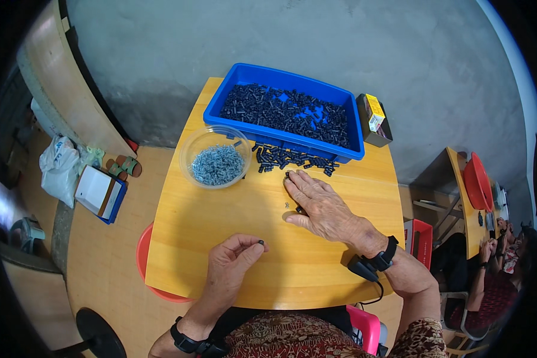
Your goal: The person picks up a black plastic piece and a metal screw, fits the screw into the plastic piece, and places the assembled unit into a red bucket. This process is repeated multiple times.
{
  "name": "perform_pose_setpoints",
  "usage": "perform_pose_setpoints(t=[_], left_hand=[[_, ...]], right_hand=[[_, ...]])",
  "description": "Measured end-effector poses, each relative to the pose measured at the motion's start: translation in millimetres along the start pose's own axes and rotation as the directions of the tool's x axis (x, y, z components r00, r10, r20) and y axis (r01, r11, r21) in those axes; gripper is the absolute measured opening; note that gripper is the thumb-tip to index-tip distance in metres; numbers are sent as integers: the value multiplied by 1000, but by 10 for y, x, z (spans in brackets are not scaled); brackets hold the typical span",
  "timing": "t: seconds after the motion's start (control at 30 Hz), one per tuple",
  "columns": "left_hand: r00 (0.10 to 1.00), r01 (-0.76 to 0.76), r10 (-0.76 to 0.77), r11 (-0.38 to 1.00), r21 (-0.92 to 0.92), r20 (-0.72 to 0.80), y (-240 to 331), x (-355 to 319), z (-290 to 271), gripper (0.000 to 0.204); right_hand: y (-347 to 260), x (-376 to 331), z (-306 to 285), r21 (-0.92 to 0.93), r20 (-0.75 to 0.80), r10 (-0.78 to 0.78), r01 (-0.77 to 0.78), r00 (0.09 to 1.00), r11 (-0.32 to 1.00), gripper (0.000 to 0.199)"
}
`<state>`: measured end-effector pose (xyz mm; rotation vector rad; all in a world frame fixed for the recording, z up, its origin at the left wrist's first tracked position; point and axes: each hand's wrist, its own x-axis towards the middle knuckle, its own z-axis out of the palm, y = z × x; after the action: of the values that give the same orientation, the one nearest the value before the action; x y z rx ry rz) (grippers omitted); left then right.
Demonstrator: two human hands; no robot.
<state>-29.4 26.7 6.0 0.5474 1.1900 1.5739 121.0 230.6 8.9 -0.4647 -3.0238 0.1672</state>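
Note:
My left hand (232,262) is closed over the near part of the wooden table (221,221), pinching a small black plastic piece (261,242) between thumb and fingertips. My right hand (322,206) lies palm down with its fingers stretched out. One black piece shows at its fingertips and another beside the thumb, partly hidden. Next to that thumb lie tiny silvery bits (287,205), perhaps screws. Beyond the right hand several short black tubular pieces (286,159) are spread loose. A clear round tub (188,173) holds many small silvery screws (217,165).
At the back a blue tray (355,137) holds a heap of black pieces. Right of it stands a dark box (376,136) with a yellow carton (374,112). Red stools, bags and sandals are around the table. At far right another person (489,286) sits by a second table.

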Motion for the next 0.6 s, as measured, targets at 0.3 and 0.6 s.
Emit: perform_pose_setpoints(t=[0.3,0.6], left_hand=[[997,34,-34,999,11,-67,27,5,40,11],[996,32,-34,999,-23,-80,-2,17,36,11]], right_hand=[[253,-107,-191,100,-95,168,-159,981,982,65],[172,338,-132,64,-167,-18,29,986,998,61]])
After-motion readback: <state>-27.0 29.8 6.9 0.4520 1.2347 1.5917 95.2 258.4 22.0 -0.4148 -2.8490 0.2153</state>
